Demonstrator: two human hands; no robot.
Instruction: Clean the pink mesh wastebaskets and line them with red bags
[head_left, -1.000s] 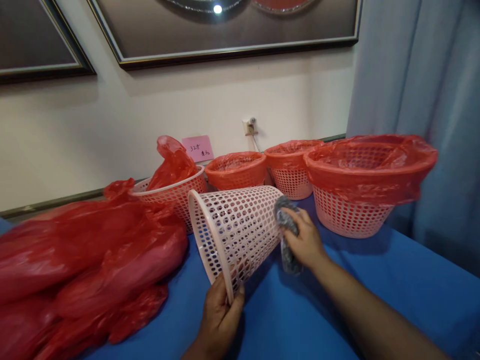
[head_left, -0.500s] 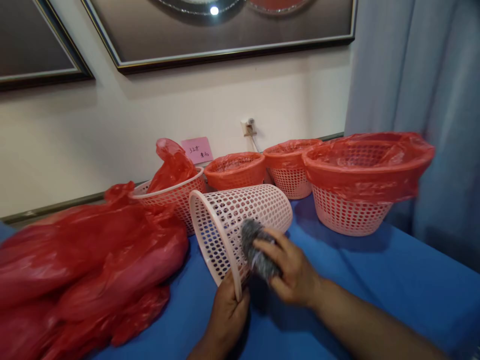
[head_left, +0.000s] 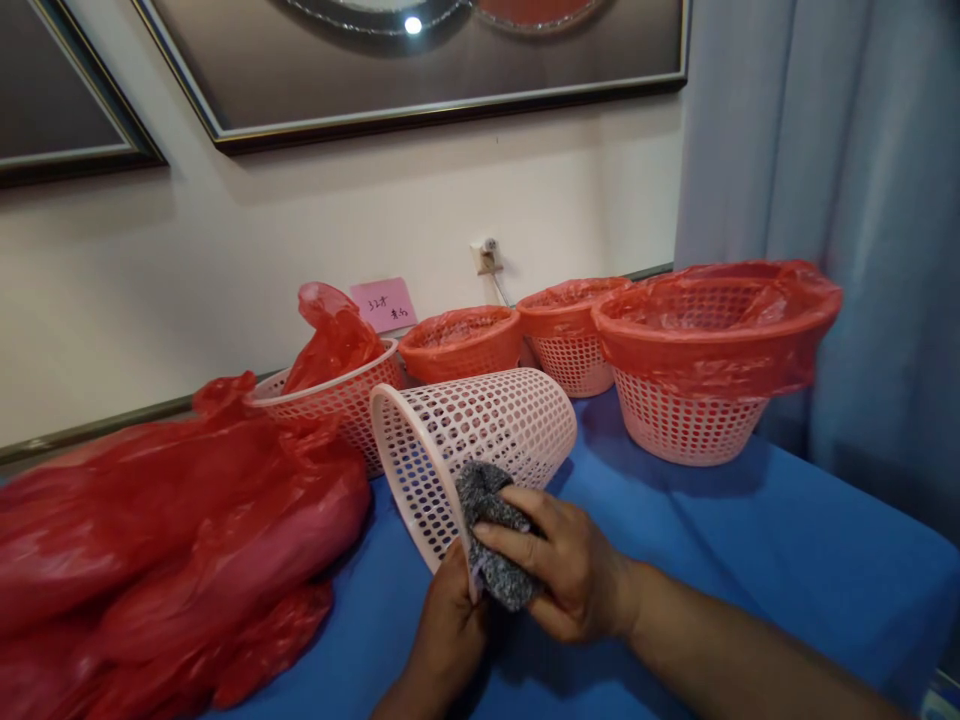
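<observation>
A pale pink perforated wastebasket (head_left: 517, 415) lies tilted on its side over the blue-covered table (head_left: 675, 540), its mouth facing left. My left hand (head_left: 450, 620) grips the lower part of its rim, thumb inside the mouth. In my right hand (head_left: 562, 560) is a bunched grey cloth (head_left: 499, 575), pressed against the outer wall near the rim, close to my left hand. The fingers of my right hand are bent over the cloth; the palm side is hidden.
Red plastic bags (head_left: 180, 540) are heaped on the left. Behind them a pink basket (head_left: 352, 400) holds a red bag. Bag-lined baskets stand at the back (head_left: 461, 345), (head_left: 577, 360) and right (head_left: 690, 420). A pink note (head_left: 384, 305) and wall socket (head_left: 487, 258) are behind.
My right hand has slid the grey cloth down and left along the basket's wall to near the rim. My left hand keeps its grip. The view has shifted slightly right.
</observation>
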